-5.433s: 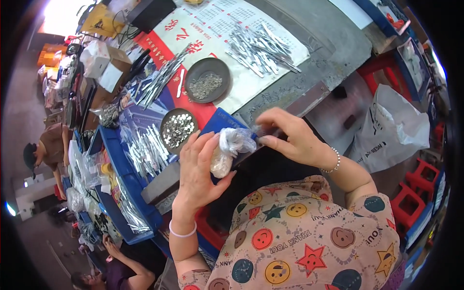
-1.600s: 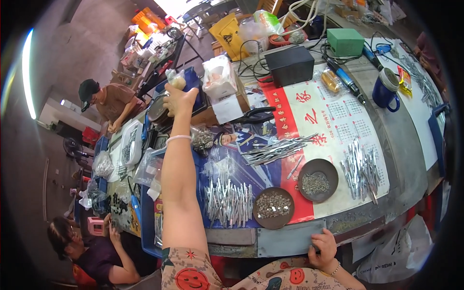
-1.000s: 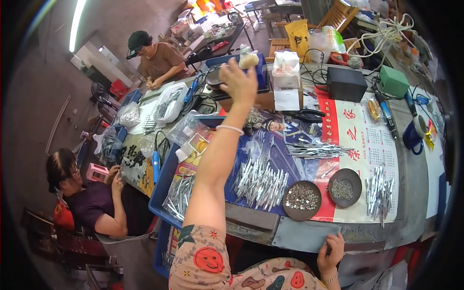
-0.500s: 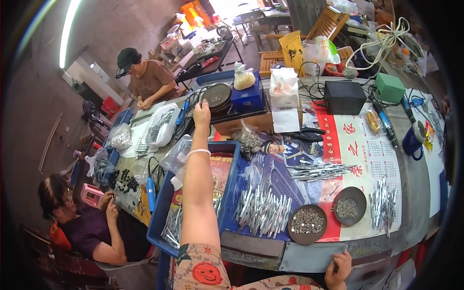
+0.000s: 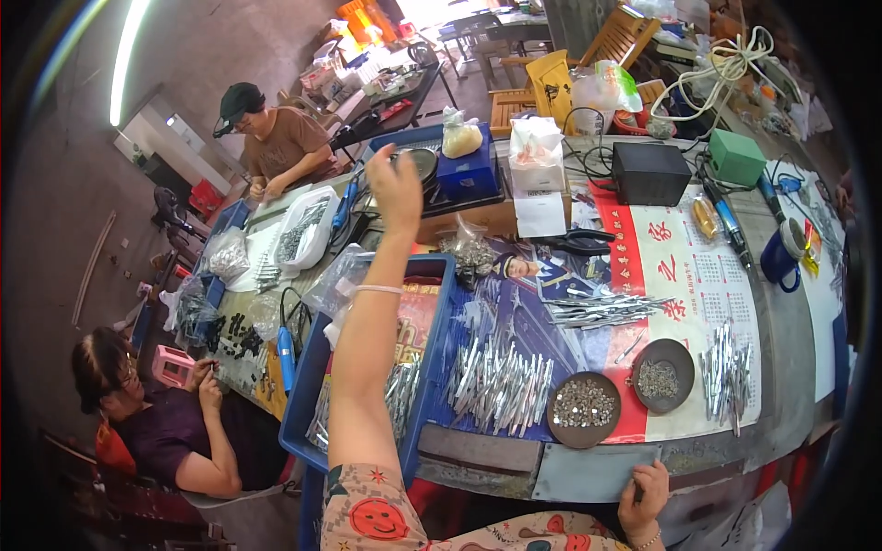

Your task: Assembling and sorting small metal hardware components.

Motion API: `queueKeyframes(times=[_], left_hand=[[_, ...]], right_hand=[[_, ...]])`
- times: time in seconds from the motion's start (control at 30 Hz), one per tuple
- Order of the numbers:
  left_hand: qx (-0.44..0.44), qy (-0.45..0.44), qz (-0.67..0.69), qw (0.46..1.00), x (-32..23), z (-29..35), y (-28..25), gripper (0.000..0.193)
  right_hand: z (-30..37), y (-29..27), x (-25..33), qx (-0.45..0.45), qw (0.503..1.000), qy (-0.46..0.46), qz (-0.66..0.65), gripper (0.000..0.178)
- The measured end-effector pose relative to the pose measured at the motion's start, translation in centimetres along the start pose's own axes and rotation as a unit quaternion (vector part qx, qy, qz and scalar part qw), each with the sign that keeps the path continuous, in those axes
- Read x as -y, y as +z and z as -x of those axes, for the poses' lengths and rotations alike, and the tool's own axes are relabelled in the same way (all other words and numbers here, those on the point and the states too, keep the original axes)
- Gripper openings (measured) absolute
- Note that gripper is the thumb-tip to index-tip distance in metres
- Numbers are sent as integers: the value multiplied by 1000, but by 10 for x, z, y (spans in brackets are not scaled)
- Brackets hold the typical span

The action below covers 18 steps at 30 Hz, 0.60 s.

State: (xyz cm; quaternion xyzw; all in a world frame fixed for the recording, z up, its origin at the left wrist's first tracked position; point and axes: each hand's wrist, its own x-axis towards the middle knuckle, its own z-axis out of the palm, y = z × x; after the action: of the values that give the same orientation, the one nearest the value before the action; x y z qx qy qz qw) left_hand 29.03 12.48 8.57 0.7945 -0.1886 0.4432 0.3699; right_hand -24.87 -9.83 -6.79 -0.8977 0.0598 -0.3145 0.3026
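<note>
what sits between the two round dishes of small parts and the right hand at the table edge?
Only bare table rim: in the head view, nothing lies between the two dishes and the right hand gripping the edge.

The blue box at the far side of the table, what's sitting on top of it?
A knotted clear bag of pale, yellowish contents sits on top of the blue box. What the pieces are is too small to tell, and the box's inside is closed from view.

Left hand (image 5: 393, 188) now empty, drawn back; bag (image 5: 461, 138) left on blue box (image 5: 469, 173)
</note>
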Motion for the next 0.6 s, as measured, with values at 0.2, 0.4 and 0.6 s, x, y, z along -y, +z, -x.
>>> queueKeyframes(times=[0.2,0.4,0.6], left_hand=[[31,109,105,988,-108,37,18,32],[183,-20,396,900,-234,110,-19,37],[238,7,552,799,-315,151,-139,30]], right_hand=[[7,-1,2,-2,1000,-2,-14,14],[12,4,-5,3,1000,-12,-24,13],[21,7,-13,-23,999,-11,-31,15]])
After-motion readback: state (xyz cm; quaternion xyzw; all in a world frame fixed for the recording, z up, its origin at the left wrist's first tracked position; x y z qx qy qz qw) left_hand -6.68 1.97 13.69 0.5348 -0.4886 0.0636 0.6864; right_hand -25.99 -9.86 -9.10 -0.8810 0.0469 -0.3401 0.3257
